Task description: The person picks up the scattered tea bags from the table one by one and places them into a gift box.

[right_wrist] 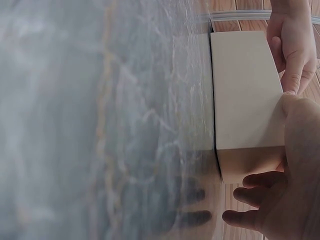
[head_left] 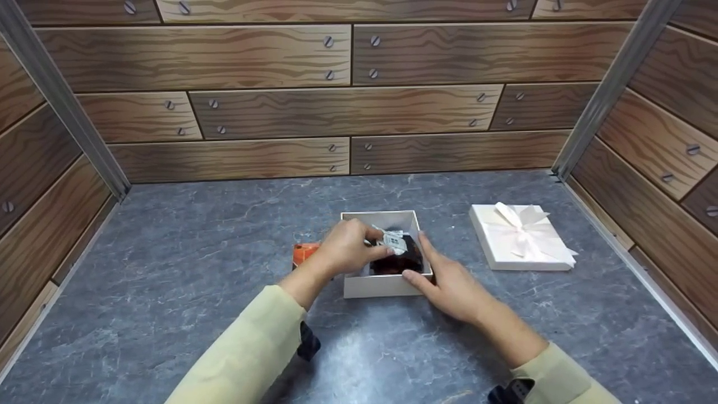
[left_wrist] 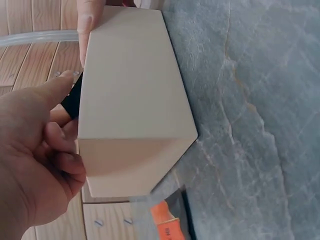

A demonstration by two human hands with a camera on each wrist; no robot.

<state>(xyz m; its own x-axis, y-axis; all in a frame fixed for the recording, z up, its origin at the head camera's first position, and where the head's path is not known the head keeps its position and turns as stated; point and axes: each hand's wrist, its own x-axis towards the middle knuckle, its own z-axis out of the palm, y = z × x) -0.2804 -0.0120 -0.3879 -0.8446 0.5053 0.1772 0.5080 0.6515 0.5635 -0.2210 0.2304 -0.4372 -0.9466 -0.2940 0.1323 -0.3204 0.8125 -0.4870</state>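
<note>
An uncovered white box (head_left: 374, 287) sits on the grey marbled tabletop. Inside it lies a dark, glossy item (head_left: 412, 261) with a white printed label (head_left: 395, 242); its kind is unclear. My left hand (head_left: 349, 247) reaches over the box's left side and pinches the dark item between thumb and fingers, a black part of it (left_wrist: 74, 100) showing in the left wrist view. At the front right corner, my right hand (head_left: 451, 283) holds the box, thumb at the front rim and index finger along the right side. Its other fingers (right_wrist: 257, 205) are spread below.
A white lid (head_left: 493, 238) with a ribbon bow (head_left: 524, 233) lies to the right of the box. An orange and black packet (head_left: 304, 253) stands left of the box, partly hidden by my left hand. Wood-patterned walls (head_left: 235, 160) enclose the tabletop (head_left: 185, 269) at the back and sides.
</note>
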